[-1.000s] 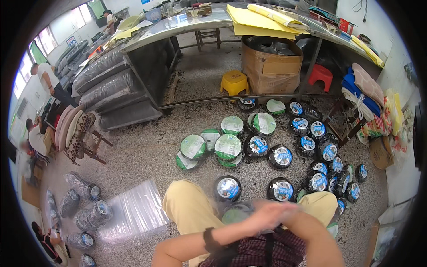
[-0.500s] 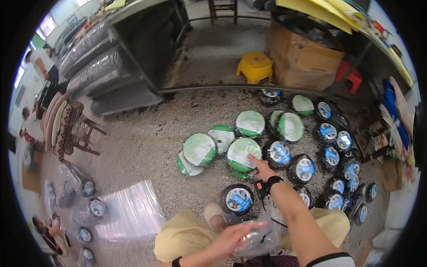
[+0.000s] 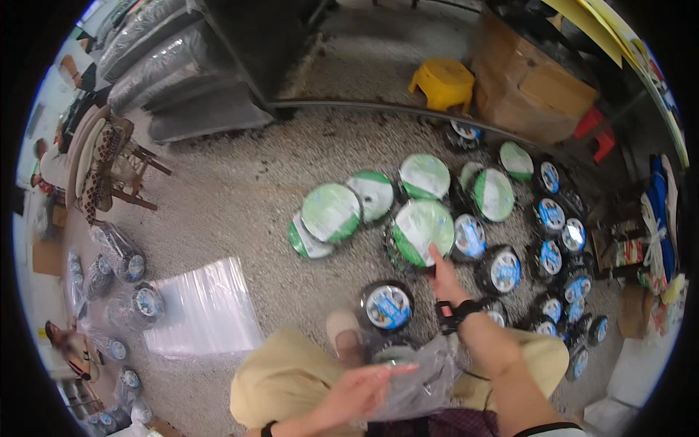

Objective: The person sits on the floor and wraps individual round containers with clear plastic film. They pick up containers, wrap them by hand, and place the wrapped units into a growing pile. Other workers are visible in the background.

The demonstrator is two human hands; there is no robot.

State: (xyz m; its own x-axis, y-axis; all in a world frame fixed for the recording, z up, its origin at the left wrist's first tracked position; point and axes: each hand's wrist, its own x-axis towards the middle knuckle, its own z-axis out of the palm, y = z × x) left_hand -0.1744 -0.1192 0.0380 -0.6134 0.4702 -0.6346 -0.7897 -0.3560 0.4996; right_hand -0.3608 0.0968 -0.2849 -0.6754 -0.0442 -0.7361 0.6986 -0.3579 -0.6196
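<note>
My right hand [image 3: 445, 277] has its thumb on top of a round, plastic-wrapped pack [image 3: 422, 231] with a green-and-white label; its other fingers are hidden beneath the edge. Low over my lap, my left hand [image 3: 360, 392] has its index finger stretched out beside a clear plastic bag [image 3: 419, 390], and I see nothing held in it. Between my hands and my shoe lies a black wheel-shaped pack [image 3: 386, 306] with a blue-and-silver label. Another green-labelled pack [image 3: 331, 213] leans on a neighbour to the left.
Many wheel-shaped packs [image 3: 551, 213] crowd the floor on the right. A flat stack of clear plastic sheets [image 3: 207, 309] lies at left. Farther off stand a yellow stool [image 3: 444, 84], a cardboard box [image 3: 535, 87] and a cushioned chair [image 3: 109, 160]. Other people are at the far left.
My right hand has the green-labelled pack slightly raised and tilted, looking larger than before. My left hand has stayed low over the bag. The view has shifted a little.
</note>
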